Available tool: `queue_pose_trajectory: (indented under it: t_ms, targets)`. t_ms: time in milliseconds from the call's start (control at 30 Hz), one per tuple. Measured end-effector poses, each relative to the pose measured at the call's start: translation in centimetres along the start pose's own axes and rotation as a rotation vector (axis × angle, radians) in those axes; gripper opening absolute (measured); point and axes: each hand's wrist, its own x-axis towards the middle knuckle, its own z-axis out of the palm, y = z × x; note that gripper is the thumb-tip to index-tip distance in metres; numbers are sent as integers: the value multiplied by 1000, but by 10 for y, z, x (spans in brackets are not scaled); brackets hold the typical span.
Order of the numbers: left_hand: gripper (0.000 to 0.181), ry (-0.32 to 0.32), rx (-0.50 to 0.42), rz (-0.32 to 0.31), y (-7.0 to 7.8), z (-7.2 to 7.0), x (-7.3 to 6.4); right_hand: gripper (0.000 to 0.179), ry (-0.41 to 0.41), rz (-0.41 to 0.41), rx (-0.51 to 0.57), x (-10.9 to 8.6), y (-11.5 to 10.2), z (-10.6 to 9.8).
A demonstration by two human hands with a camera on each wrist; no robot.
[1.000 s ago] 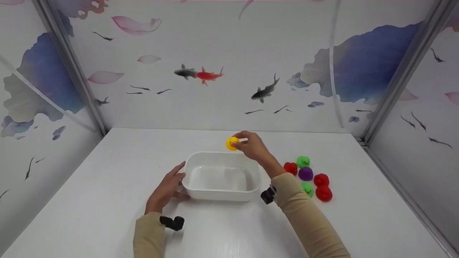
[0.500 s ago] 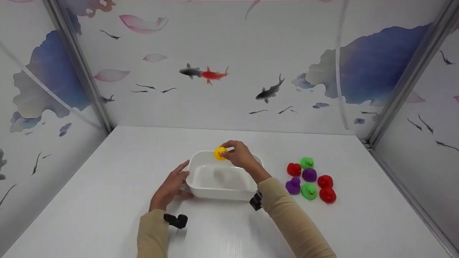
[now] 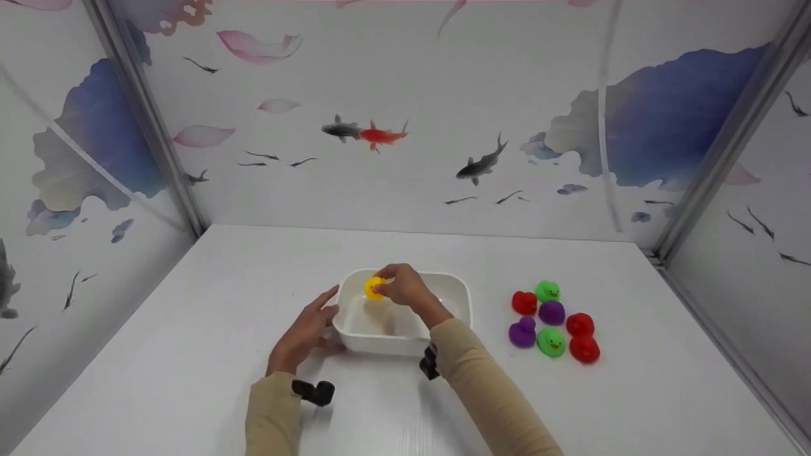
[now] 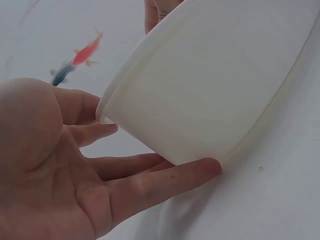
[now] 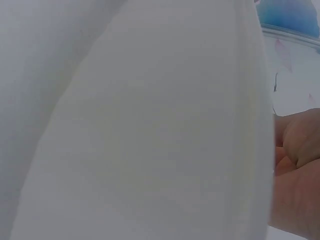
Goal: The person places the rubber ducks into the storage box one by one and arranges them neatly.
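My right hand [image 3: 405, 288] pinches a yellow rubber duck [image 3: 374, 289] between thumb and fingers, over the left part of a white basin [image 3: 403, 345]. In the right wrist view the basin's outer wall [image 5: 145, 125] hides the duck and the fingertips; only part of the hand [image 5: 300, 165] shows at the right edge. My left hand [image 3: 307, 332] rests against the basin's left end. In the left wrist view that hand's fingers [image 4: 165, 186] lie fairly straight along the wall and under the rim.
Right of the basin several rubber ducks stand grouped on the white table [image 3: 659, 392]: green [image 3: 551, 342], purple [image 3: 523, 334] and red [image 3: 584, 349] ones. Printed wall panels [image 3: 405, 76] enclose the table at the back and sides.
My right hand has carried the yellow duck left and down, from behind the basin's far rim to over its inside. My left hand keeps its place at the basin. The head view shifted slightly.
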Motion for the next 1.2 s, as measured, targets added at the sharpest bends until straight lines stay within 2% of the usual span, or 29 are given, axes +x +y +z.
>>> queue_pose_trajectory:
  t_ms: [333,533,700,900,1200]
  targets:
    - [56,-14,29,-35,-1,-1,-1,26,-4,88,-69,8,-2,12]
    - [56,-21,24,-16,2,-3,0,27,12,67,-100,14,-9,16]
    - [57,-44,14,-1,0,-2,0,27,12,101,-87,14,-7,22]
    - [56,-40,-14,0,-4,-4,-1,27,-10,125,-60,14,0,28]
    - [55,-64,-49,-3,-3,-6,0,30,-17,104,11,14,5,28]
